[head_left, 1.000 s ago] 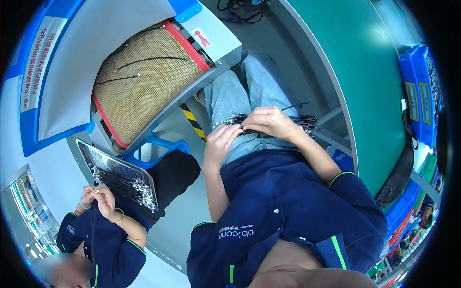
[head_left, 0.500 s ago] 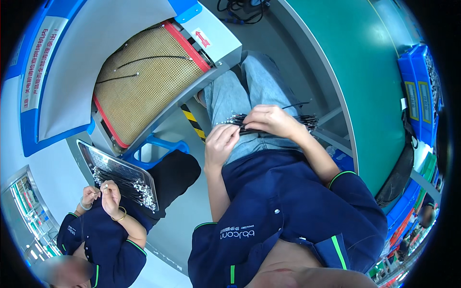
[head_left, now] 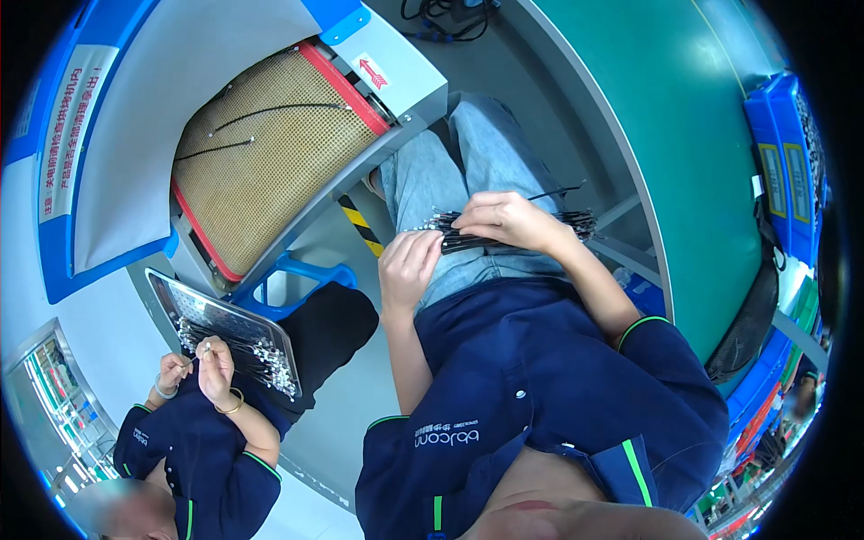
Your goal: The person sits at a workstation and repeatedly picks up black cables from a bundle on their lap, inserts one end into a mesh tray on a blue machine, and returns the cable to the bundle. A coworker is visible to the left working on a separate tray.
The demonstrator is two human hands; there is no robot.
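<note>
**Black cable bundle (head_left: pixel 464 242) lying across the pale blue jeans (head_left: pixel 421 184) of a seated person**

Far left, a co-worker's hands (head_left: pixel 216 371) are raised beside a metal tray (head_left: pixel 205 302) of dark, white-tipped cables (head_left: pixel 238 351). Next, a red-edged tan mesh belt (head_left: pixel 279 180) bears loose black cables (head_left: pixel 288 106). At centre, the person's left hand (head_left: pixel 408 268) tops a near-upright forearm, back of the hand showing, fingers bent side by side; the fingertips reach the bundle's left end, and whether this grip pinches anything cannot be told. The bundle is dense and glossy black: pale, silvery tips bristle at its left, while its dark right end juts past the thigh. The right hand (head_left: pixel 506 220), on a forearm slanting from lower right, lies over the bundle's middle, grip closed on black strands, their number hidden. A single cable (head_left: pixel 558 192) projects beyond it, up and rightward. Farther right stands a green counter (head_left: pixel 697 180).
</note>
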